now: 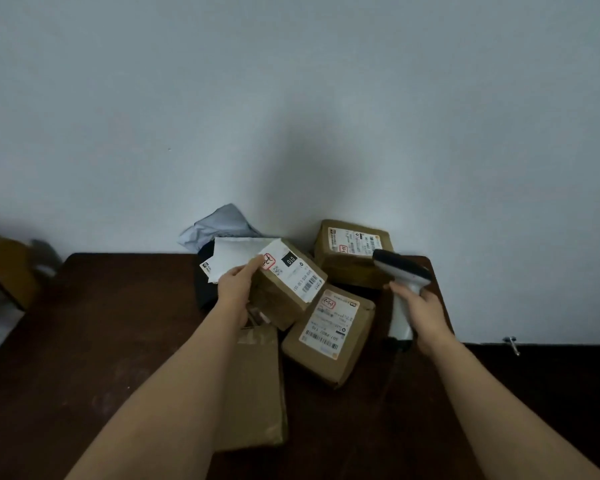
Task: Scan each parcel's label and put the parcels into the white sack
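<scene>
Left hand (235, 284) gripped brown parcel (284, 284), label (297, 271) tilted up for scanning | right hand (418, 303) wrapped scanner (400, 271) handle, head aimed toward label | other parcels (328, 336) on table (118, 323) | white sack possibly crumpled bundle (219, 223) behind

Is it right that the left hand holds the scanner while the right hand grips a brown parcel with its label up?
Not quite: the hands are swapped. In the head view the right hand holds the scanner, and the left hand grips the brown parcel with its label up. The rest stands.
</scene>
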